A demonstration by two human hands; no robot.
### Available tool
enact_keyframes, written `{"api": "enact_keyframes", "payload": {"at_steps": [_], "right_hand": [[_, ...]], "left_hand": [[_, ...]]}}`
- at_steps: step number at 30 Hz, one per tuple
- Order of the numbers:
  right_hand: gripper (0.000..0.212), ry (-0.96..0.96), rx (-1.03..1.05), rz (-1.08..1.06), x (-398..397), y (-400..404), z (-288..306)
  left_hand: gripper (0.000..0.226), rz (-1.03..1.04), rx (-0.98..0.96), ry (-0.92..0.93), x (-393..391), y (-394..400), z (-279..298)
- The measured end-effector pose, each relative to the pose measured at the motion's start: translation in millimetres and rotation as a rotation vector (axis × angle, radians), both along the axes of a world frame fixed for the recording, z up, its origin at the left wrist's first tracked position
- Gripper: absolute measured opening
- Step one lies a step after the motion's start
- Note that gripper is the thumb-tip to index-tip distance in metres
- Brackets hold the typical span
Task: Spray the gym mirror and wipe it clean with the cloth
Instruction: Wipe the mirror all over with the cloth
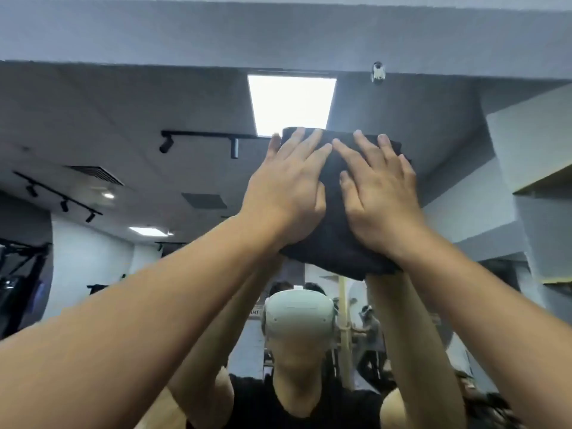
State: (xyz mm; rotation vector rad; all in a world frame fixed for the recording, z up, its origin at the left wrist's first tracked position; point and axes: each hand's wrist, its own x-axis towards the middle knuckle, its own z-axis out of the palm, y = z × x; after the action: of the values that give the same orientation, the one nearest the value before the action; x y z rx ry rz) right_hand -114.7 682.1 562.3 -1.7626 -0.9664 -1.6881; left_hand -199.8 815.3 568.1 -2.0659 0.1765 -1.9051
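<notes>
Both the left hand [283, 193] and right hand [379, 199] press flat, fingers straight, on the folded black cloth [332, 243] high against the large wall mirror [123, 119]; overreaching, the cloth could slip down.

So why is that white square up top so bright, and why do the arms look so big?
Head view: the white square is a ceiling light reflected in the mirror, glaring so no detail shows; the wide lens stretches the near arms; both hands press the cloth; edges look soft and smeary.
</notes>
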Motion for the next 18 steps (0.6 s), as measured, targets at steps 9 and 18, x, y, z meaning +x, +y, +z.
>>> {"api": "enact_keyframes", "payload": {"at_steps": [9, 18], "right_hand": [[0.048, -0.034, 0.016, 0.001, 1.1, 5.0, 127.2], [0.049, -0.043, 0.033, 0.017, 2.7, 4.9, 152.8]], "left_hand": [[0.060, -0.066, -0.031, 0.023, -2.6, 1.2, 120.8], [0.052, -0.045, -0.099, 0.015, -0.8, -1.2, 147.2]]}}
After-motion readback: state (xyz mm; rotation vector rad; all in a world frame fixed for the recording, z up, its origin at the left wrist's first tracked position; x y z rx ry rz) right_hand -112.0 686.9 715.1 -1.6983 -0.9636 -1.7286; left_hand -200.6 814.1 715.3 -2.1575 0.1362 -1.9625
